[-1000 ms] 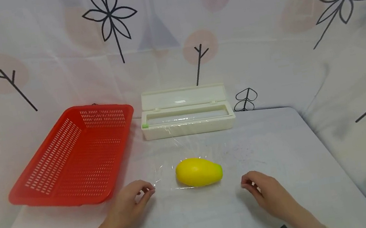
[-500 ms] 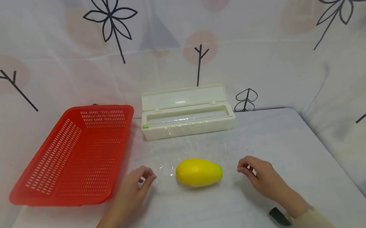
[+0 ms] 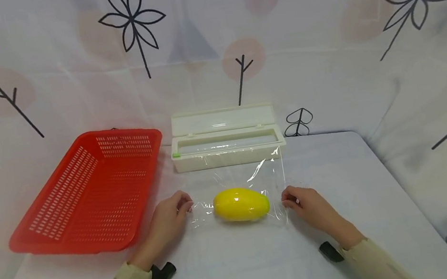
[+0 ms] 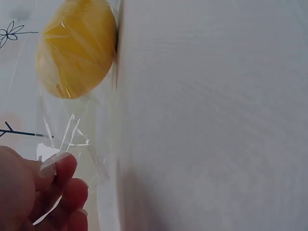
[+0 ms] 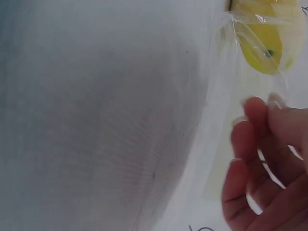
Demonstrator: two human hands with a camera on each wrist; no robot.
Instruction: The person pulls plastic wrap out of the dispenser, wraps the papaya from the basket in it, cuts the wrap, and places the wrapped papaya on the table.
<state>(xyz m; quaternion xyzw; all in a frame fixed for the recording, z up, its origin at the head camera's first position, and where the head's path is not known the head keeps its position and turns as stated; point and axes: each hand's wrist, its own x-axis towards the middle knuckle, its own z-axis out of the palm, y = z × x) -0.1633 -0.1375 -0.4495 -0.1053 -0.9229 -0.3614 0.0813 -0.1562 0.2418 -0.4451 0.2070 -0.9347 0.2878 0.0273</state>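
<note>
A yellow papaya (image 3: pixel 240 204) with a green end lies on its side in the middle of the white table. Clear cling film (image 3: pixel 265 172) stretches from the dispenser to both hands, and in the left wrist view the papaya (image 4: pixel 77 53) shows through creased film (image 4: pixel 72 127). My left hand (image 3: pixel 171 217) pinches the film's left side between thumb and index finger, left of the papaya. On the opposite side, my right hand (image 3: pixel 310 207) pinches the film's right edge, other fingers curled. Behind the fruit stands the white cling film dispenser (image 3: pixel 230 158), lid raised, roll inside.
A red plastic basket (image 3: pixel 71 251) with slotted walls stands on the left, close to my left forearm. A patterned cloth (image 3: pixel 315 58) hangs behind the table. Dark straps (image 3: pixel 163 274) sit on both wrists.
Both hands have moved forward and slightly inward, holding the film. The film's right edge and shiny folds around the papaya now show more clearly. The papaya has hardly moved.
</note>
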